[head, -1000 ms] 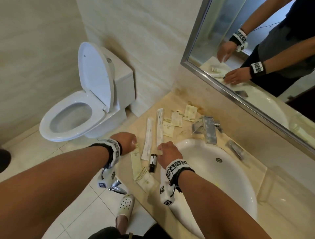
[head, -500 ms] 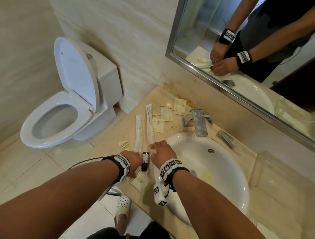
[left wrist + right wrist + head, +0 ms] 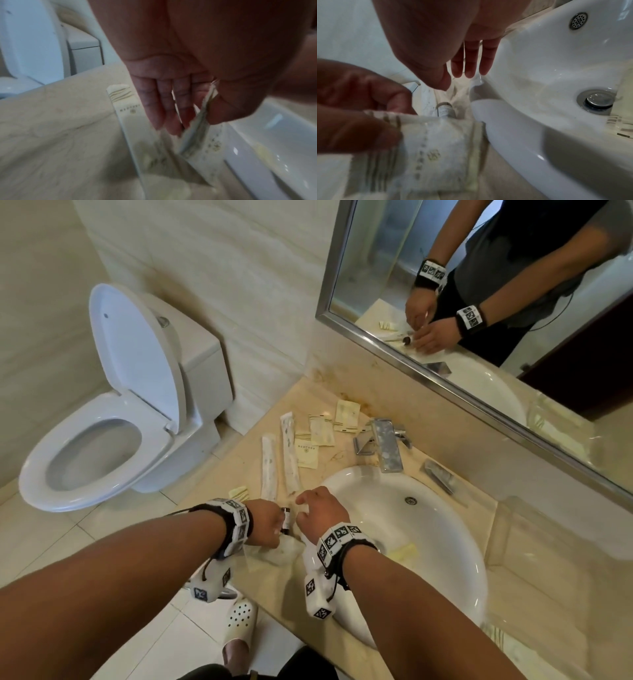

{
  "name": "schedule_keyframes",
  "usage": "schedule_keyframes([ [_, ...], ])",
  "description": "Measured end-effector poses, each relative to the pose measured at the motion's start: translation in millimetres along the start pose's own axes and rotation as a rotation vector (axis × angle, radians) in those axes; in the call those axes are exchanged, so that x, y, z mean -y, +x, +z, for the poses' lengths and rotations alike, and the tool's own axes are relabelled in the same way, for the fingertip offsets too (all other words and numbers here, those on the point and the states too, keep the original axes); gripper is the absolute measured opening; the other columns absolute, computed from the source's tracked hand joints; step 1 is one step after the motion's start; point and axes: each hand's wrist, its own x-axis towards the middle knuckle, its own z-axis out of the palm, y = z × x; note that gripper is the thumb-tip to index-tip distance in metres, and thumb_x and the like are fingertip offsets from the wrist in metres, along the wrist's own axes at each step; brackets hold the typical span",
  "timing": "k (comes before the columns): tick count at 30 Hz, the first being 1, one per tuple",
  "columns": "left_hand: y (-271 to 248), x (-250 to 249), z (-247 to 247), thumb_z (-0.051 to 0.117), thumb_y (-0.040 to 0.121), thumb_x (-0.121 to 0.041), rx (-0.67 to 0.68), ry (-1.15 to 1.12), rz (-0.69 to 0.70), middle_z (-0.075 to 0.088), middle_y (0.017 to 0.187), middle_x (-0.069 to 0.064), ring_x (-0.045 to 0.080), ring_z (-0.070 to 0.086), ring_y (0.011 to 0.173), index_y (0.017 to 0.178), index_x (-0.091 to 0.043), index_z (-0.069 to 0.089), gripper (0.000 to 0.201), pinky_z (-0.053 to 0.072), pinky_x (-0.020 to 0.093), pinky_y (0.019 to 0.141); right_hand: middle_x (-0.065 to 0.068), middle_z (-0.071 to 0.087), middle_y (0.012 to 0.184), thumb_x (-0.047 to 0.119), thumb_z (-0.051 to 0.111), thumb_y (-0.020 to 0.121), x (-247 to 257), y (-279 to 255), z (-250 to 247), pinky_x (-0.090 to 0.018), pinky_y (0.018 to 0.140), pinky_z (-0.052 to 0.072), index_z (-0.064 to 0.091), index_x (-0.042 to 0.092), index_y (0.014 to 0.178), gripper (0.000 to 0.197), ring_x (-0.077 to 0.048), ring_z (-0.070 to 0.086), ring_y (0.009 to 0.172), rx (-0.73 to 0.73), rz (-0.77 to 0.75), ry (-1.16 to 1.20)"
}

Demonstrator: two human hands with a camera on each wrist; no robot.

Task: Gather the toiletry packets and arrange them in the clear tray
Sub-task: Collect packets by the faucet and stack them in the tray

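Note:
Several cream toiletry packets (image 3: pixel 317 431) and two long sachets (image 3: pixel 289 453) lie on the beige counter left of the tap. My left hand (image 3: pixel 275 537) is at the counter's front edge and pinches a flat packet (image 3: pixel 197 129) between thumb and fingers; the right wrist view shows the same packet (image 3: pixel 436 146). A long packet (image 3: pixel 130 121) lies flat beside it. My right hand (image 3: pixel 303 508) hovers just right of a small dark bottle (image 3: pixel 286 520), its fingers (image 3: pixel 469 60) straight and holding nothing. The clear tray (image 3: pixel 548 518) stands right of the basin.
A white basin (image 3: pixel 455 525) fills the counter's middle, with one yellow packet (image 3: pixel 406 551) lying inside it. The chrome tap (image 3: pixel 385 445) stands behind it under a wall mirror (image 3: pixel 479 302). An open toilet (image 3: pixel 102 446) is on the left, below counter level.
My left hand has moved right to the packets at the counter's front edge and now pinches one. My right hand has stayed by the small bottle.

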Motion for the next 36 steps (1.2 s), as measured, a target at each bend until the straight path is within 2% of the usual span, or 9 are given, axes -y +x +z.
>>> schedule_keyframes([
  [5,2.2,11.4,-40.0,0.067,0.076,-0.020,-0.259,-0.389,0.000,0.056,0.069,-0.010,0.009,0.052,0.063,0.074,-0.024,0.057,0.011,0.043,0.023,0.057,0.008,0.068,0.120,0.044,0.052,0.091,4.9,1.2,-19.5,-0.034,0.094,0.051,0.063,0.033,0.120,0.033,-0.015,0.064,0.107,0.069,0.024,0.177],
  [11,24.1,16.3,-75.7,0.069,0.081,-0.014,-0.414,-0.602,-0.008,0.064,0.081,0.002,0.016,0.063,0.066,0.078,-0.020,0.060,0.012,0.057,0.030,0.056,-0.001,0.066,0.126,0.044,0.060,0.091,7.4,13.9,-42.4,-0.034,0.097,0.048,0.057,0.027,0.135,0.047,-0.020,0.061,0.115,0.087,0.064,0.259],
  [15,43.7,11.5,-93.7,0.065,0.083,-0.018,-0.463,-0.544,-0.021,0.068,0.094,0.002,0.019,0.063,0.082,0.085,-0.024,0.062,0.008,0.056,0.034,0.077,-0.001,0.065,0.124,0.041,0.062,0.090,0.7,35.9,-52.0,-0.032,0.093,0.048,0.057,0.026,0.132,0.045,-0.020,0.061,0.113,0.081,0.121,0.305],
  [18,64.0,13.7,-103.6,0.058,0.087,-0.021,-0.530,-0.607,-0.132,0.068,0.104,0.001,0.020,0.063,0.093,0.100,-0.026,0.065,0.015,0.052,0.031,0.086,0.003,0.067,0.100,0.043,0.055,0.089,-3.5,60.1,-59.0,-0.034,0.078,0.051,0.059,0.026,0.109,0.026,-0.021,0.063,0.092,0.015,0.221,0.319],
  [21,81.5,21.2,-111.5,0.051,0.091,-0.022,-0.484,-0.636,-0.209,0.065,0.116,0.002,0.021,0.062,0.100,0.117,-0.026,0.063,0.029,0.050,0.029,0.088,0.007,0.055,0.080,0.037,0.054,0.090,-6.7,88.1,-70.9,-0.030,0.062,0.039,0.051,0.025,0.088,0.013,-0.019,0.057,0.079,-0.064,0.302,0.374],
  [25,102.0,27.5,-119.4,0.048,0.095,-0.020,-0.440,-0.592,-0.243,0.060,0.130,0.004,0.023,0.058,0.115,0.125,-0.023,0.061,0.033,0.045,0.027,0.096,0.000,0.061,0.092,0.035,0.055,0.090,-14.1,127.3,-81.0,-0.024,0.054,0.032,0.056,0.023,0.095,0.013,-0.022,0.057,0.082,-0.065,0.378,0.331],
  [30,126.4,35.2,-119.4,0.054,0.093,-0.024,-0.357,-0.560,-0.241,0.058,0.133,0.003,0.020,0.056,0.119,0.132,-0.022,0.056,0.039,0.043,0.022,0.098,-0.007,0.067,0.088,0.033,0.056,0.090,-25.8,169.5,-74.8,-0.024,0.064,0.044,0.057,0.016,0.075,0.022,-0.023,0.059,0.077,-0.112,0.451,0.354],
  [33,135.2,36.8,-114.8,0.057,0.093,-0.030,-0.325,-0.515,-0.220,0.058,0.134,0.000,0.017,0.055,0.122,0.135,-0.022,0.053,0.043,0.039,0.019,0.099,-0.008,0.068,0.100,0.037,0.052,0.088,-25.7,183.0,-70.9,-0.033,0.082,0.054,0.065,0.018,0.094,0.024,-0.029,0.065,0.091,-0.108,0.484,0.329],
  [36,139.4,36.2,-111.4,0.058,0.092,-0.034,-0.306,-0.450,-0.195,0.058,0.136,-0.003,0.016,0.055,0.123,0.138,-0.024,0.050,0.048,0.040,0.024,0.104,-0.011,0.062,0.110,0.039,0.054,0.088,-24.1,186.9,-69.0,-0.036,0.086,0.053,0.062,0.016,0.110,0.032,-0.033,0.064,0.101,-0.103,0.503,0.272],
])
